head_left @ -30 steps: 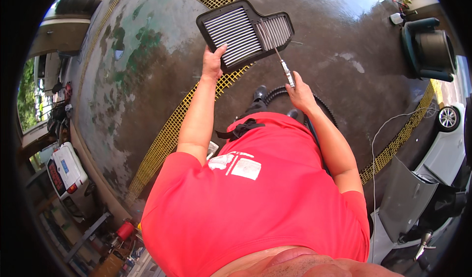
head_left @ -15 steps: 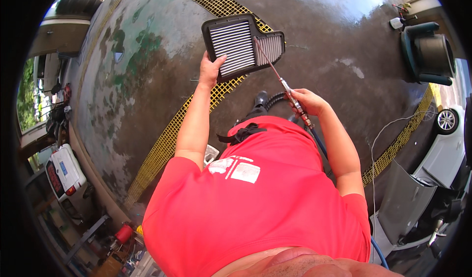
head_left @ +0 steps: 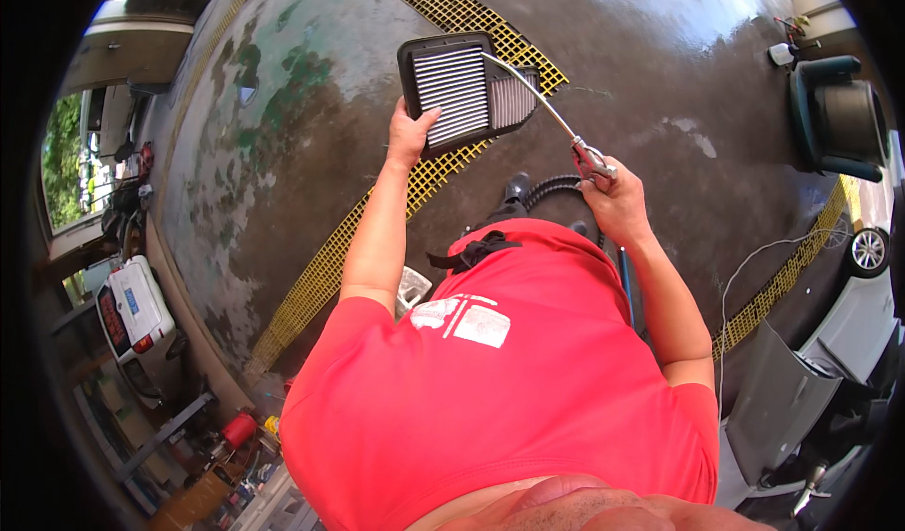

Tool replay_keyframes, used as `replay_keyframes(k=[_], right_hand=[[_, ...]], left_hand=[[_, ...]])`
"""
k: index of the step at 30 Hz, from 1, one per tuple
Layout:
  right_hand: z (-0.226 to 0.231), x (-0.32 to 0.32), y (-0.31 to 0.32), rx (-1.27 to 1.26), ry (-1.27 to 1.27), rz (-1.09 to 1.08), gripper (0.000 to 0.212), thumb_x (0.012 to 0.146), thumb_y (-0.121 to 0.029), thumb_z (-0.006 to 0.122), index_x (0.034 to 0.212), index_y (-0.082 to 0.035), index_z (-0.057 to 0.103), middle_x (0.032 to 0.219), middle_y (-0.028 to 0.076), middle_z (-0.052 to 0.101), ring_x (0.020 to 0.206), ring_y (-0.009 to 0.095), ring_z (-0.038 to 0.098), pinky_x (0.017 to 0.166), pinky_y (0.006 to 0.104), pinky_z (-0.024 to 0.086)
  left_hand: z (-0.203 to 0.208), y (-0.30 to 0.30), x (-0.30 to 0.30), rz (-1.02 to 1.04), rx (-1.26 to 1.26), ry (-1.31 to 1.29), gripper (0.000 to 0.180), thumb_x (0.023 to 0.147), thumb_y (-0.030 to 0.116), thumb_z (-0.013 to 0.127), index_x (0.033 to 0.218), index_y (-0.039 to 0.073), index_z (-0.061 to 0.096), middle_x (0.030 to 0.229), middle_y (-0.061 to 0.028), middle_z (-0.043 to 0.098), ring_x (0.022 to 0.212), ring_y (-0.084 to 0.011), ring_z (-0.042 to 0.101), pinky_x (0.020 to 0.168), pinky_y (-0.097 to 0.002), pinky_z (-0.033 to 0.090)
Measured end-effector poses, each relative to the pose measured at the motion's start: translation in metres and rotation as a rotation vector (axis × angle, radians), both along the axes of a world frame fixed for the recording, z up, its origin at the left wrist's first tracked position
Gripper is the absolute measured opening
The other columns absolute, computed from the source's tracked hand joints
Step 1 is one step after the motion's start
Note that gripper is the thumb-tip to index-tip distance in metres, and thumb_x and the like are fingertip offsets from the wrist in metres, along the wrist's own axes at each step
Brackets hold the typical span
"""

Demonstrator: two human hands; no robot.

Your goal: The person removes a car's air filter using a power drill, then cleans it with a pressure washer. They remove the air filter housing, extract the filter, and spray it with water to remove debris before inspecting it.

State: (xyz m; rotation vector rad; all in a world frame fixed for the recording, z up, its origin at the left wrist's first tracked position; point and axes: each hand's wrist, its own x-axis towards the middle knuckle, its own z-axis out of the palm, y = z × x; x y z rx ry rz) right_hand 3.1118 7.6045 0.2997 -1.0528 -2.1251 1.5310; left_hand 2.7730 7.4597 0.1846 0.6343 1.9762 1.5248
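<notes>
A pleated air filter (head_left: 452, 93) in a black frame is tilted up in front of me, its white-grey folds facing me. My left hand (head_left: 411, 133) grips its lower left edge, thumb on the front. In my right hand (head_left: 617, 196) is an air blow gun (head_left: 592, 162), with my fingers wrapped around its body. Its long, thin, bent metal nozzle (head_left: 539, 98) reaches up and left, the tip at the top of the pleats near the frame's middle bar. Whether the tip touches the filter I cannot tell. A blue hose (head_left: 624, 281) shows below my right hand.
Yellow floor grating (head_left: 325, 272) crosses the wet dark floor (head_left: 650, 69). A dark round bin (head_left: 839, 116) stands at the right, above a light car with an open door (head_left: 782, 390). A white vehicle (head_left: 137, 314) and a cluttered bench with a red container (head_left: 239, 429) are at the left.
My right hand has moved right and turned, so the blow gun is angled differently. The nozzle tip has shifted up and left across the filter, which is turned slightly.
</notes>
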Motion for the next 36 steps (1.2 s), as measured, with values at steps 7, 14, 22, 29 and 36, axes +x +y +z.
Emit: replay_keyframes(k=[7,14,22,29,36], right_hand=[[-0.012,-0.02,0.014,-0.809,0.169,0.267,0.039,0.086,-0.006,0.062,0.125,-0.007,0.054,0.079,0.0,0.058,0.076,0.012,0.057,0.062,0.0275,0.047],[-0.015,-0.041,0.0,0.008,-0.241,0.164,0.024,0.092,-0.02,0.058,0.108,-0.003,0.057,0.086,0.021,0.065,0.083,0.036,0.064,0.072,0.0456,0.049],[-0.017,-0.051,0.014,0.256,-0.305,0.233,0.022,0.094,-0.024,0.055,0.094,-0.002,0.055,0.091,0.023,0.065,0.088,0.042,0.062,0.077,0.0509,0.049],[-0.024,-0.063,-0.003,0.237,-0.37,0.255,0.022,0.095,-0.024,0.052,0.097,-0.002,0.052,0.091,0.024,0.066,0.088,0.041,0.064,0.077,0.0521,0.049],[-0.049,-0.071,-0.014,0.29,-0.413,0.186,0.019,0.096,-0.022,0.051,0.096,-0.003,0.049,0.087,0.021,0.065,0.085,0.042,0.063,0.074,0.0519,0.048]], left_hand=[[-0.02,-0.001,0.012,0.015,-0.02,0.051,0.045,0.079,0.011,0.076,0.117,0.0,0.056,0.104,-0.0078,0.067,0.091,-0.0158,0.064,0.084,-0.0305,0.051],[-0.027,0.006,0.022,0.147,-0.063,0.161,0.049,0.077,0.013,0.078,0.119,-0.001,0.055,0.102,-0.0104,0.068,0.091,-0.0172,0.065,0.083,-0.0322,0.052],[-0.064,-0.024,-0.006,0.232,-0.002,0.007,0.057,0.077,0.011,0.077,0.126,-0.002,0.051,0.108,-0.0112,0.066,0.096,-0.0182,0.064,0.087,-0.0317,0.051],[-0.06,-0.015,-0.015,0.123,-0.066,0.048,0.057,0.076,0.011,0.077,0.126,-0.001,0.051,0.11,-0.011,0.066,0.096,-0.0174,0.063,0.087,-0.0312,0.051],[-0.06,0.022,-0.002,0.116,0.103,-0.029,0.045,0.08,0.006,0.074,0.119,-0.001,0.052,0.106,-0.0095,0.065,0.09,-0.0161,0.063,0.083,-0.0305,0.051]])
